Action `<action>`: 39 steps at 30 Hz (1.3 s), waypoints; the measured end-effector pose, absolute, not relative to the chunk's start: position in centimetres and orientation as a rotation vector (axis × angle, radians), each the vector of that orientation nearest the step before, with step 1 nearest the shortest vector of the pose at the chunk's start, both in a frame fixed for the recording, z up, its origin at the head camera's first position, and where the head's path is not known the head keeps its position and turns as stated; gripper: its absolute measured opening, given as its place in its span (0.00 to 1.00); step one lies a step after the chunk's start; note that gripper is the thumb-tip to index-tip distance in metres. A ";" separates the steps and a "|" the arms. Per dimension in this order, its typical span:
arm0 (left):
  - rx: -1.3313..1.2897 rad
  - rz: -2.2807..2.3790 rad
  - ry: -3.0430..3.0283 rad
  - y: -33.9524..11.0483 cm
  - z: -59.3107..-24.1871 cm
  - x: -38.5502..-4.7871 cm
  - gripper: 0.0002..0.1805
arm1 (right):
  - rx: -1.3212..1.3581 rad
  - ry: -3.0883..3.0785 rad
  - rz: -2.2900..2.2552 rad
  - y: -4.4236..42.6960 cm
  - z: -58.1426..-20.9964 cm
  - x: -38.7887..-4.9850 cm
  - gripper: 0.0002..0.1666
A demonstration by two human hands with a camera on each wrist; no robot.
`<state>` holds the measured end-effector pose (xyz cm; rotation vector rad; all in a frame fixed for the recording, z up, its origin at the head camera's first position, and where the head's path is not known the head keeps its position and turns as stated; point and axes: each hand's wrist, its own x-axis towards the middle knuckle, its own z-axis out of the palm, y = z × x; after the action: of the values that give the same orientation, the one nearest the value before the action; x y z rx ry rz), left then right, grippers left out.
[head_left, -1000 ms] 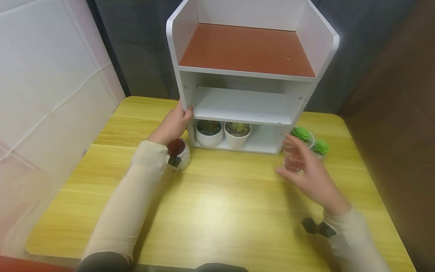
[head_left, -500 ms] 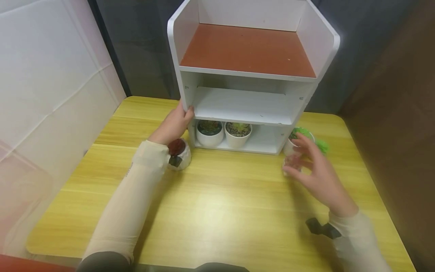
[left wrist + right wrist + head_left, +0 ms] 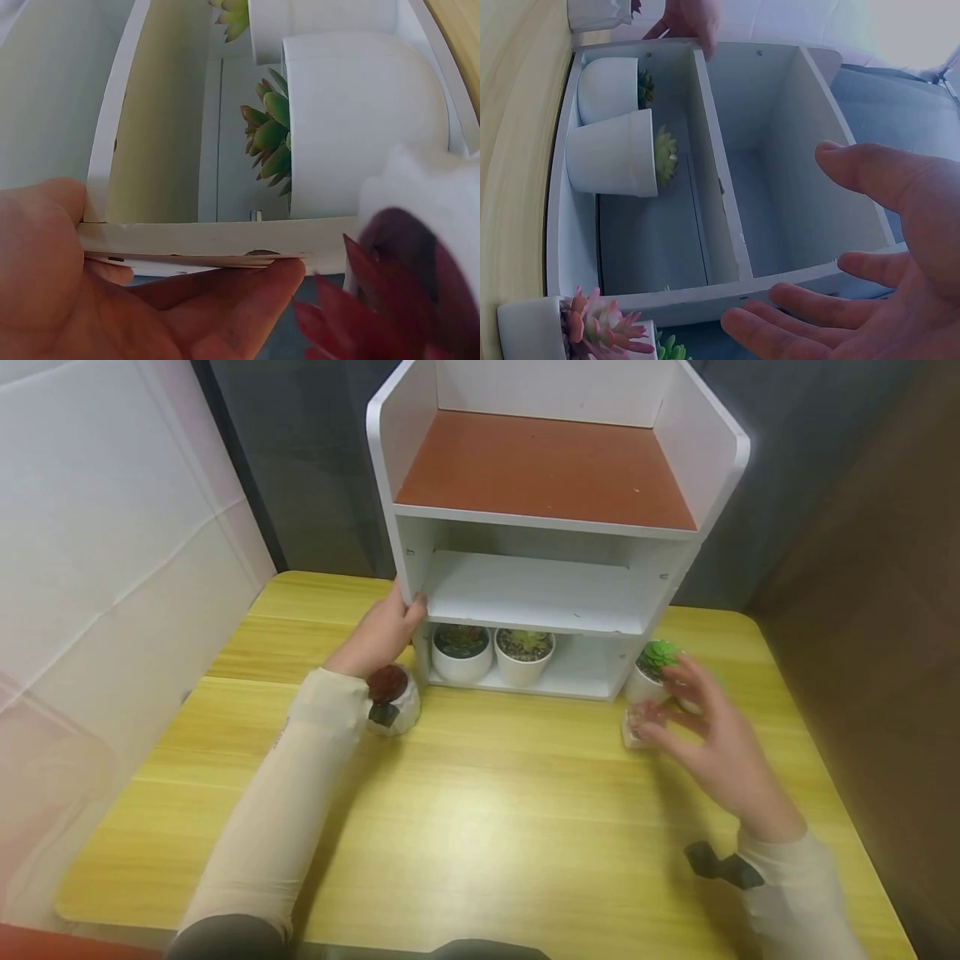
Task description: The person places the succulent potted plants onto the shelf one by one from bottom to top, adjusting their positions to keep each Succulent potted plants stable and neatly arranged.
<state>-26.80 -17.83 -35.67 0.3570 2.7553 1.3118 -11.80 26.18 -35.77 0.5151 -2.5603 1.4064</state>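
A: What can you count from your end?

B: On my head feed, one white shelf unit (image 3: 532, 585) stands on the tabletop (image 3: 480, 810). Two potted succulents sit on its lowest shelf (image 3: 581, 664): a dark green succulent (image 3: 461, 641) at the left and a yellow-green succulent (image 3: 527, 645) just beside it.

A: And outside it?

B: One red succulent (image 3: 387, 683) in a white pot (image 3: 405, 712), near the unit's left side. To the right I count two more, close together: a pink succulent (image 3: 645, 716) and a bright green succulent (image 3: 659, 655). What lies behind the fingers there is too hidden for me to count.

A: How are the hands?

B: The left hand (image 3: 378, 631) grips the unit's left side panel (image 3: 202, 238), thumb (image 3: 417, 607) over the front edge, its arm reaching forward. The right hand (image 3: 727, 756) holds nothing; it hangs near the pink succulent, fingers (image 3: 799, 304) apart and loosely extended, thumb spread away from them. From the head view alone I can't tell whether it touches that plant.
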 end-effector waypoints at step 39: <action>0.164 1.306 2.803 -16.5 -35.2 -27.4 0.37 | 0.362 -2.590 1.369 28.0 -37.0 -11.9 0.53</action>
<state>-27.44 -16.54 -35.18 0.1643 2.8027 1.3059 -11.91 28.00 -37.02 0.3622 -2.5897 1.3693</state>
